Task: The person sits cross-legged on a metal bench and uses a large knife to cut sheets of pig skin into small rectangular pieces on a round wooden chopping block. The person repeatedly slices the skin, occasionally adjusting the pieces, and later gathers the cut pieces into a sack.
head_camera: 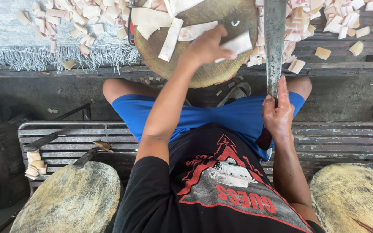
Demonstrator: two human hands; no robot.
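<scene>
one pale strip [237,44] is what matters here: your left hand [208,45] has it pinched between thumb and fingers over the right part of the round chopping block [221,17], near that block's right edge. the strip's long axis runs roughly left to right, tilted up a little toward the blade. your right hand [278,113] is wrapped tight round the handle of the long cleaver [275,39], which points straight away from you, its blade lying just beside the block's right edge and just right of the strip. so the strip lies crosswise to the blade, with your left hand far nearer it. more uncut strips [169,30] lie on the block's left half, and cut pieces [324,21] are heaped on the slatted platform beyond the cleaver.
</scene>
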